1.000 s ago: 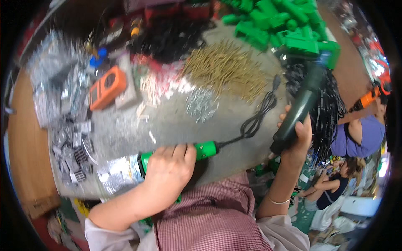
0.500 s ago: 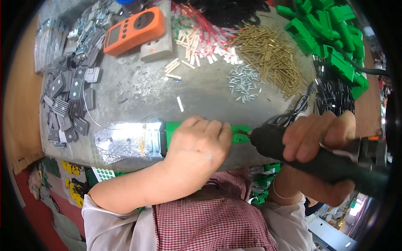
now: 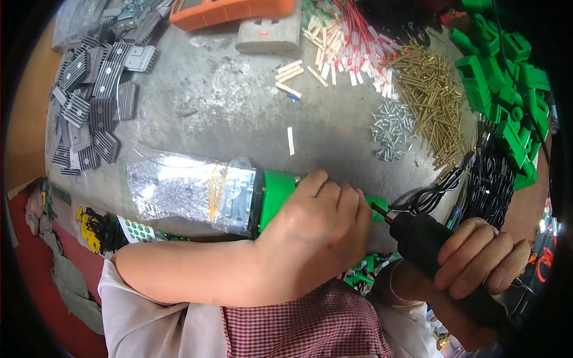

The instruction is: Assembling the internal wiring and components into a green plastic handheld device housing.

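The left hand point(image 3: 319, 224) lies palm-down over a green plastic housing point(image 3: 276, 194), with the fingers curled across its top and clamping it against the grey worktable point(image 3: 239, 113). The housing sits at the table's near edge, at 6 o'clock in the view. A clear plastic bag point(image 3: 185, 190), bound by a yellow rubber band, covers the end of the housing toward 9 o'clock. A black cord point(image 3: 427, 200) leaves the opposite end toward 3 o'clock.

The right hand point(image 3: 483, 256) is wrapped fully around the black body of an electric screwdriver point(image 3: 427, 238), at 4 o'clock from the housing. The screwdriver's bit points toward 10 o'clock and meets the green housing just beside the left hand's fingertips point(image 3: 357, 197).

Surrounding items:
- Grey finned heat sinks point(image 3: 89, 89) lie in a pile at 10 o'clock.
- An orange meter point(image 3: 230, 9) sits at 12 o'clock, with a grey block point(image 3: 268, 36) just beside it.
- Brass pins point(image 3: 430, 89) form a heap at 2 o'clock, with small silver screws point(image 3: 391, 128) next to them.
- Green plastic parts point(image 3: 501, 77) are stacked at 2 to 3 o'clock.
- Red-wired leads point(image 3: 352, 36) lie near 1 o'clock.
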`<state>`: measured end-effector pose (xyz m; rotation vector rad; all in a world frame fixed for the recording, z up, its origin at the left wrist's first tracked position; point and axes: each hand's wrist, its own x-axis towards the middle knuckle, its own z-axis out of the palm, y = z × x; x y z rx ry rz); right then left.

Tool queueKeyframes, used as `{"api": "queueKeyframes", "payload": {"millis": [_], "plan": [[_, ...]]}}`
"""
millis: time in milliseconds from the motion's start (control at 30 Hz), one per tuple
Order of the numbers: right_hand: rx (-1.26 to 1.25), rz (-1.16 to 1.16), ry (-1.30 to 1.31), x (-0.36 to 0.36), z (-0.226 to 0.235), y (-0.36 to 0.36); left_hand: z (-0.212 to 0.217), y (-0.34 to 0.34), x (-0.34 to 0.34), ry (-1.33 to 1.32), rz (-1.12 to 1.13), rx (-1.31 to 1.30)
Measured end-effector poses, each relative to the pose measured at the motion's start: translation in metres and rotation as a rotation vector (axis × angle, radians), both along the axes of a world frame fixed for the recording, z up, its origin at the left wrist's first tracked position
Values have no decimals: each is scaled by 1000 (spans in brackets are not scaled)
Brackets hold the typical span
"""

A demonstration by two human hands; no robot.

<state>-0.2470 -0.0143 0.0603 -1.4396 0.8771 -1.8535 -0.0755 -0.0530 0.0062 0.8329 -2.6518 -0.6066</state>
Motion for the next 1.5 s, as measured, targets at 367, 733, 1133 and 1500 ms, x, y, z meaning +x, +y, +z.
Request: {"api": "queueKeyframes", "payload": {"millis": [367, 733, 1133, 1500], "plan": [[57, 37, 125, -3, 1, 0, -7, 0, -1, 66, -22, -68], [37, 522, 198, -38, 6, 2, -7, -1, -1, 77, -18, -42], [59, 120, 33, -1, -1, 5, 2, 5, 14, 79, 25, -41], [4, 319, 78, 58, 23, -54, -21, 31, 87, 13, -25, -302]]}}
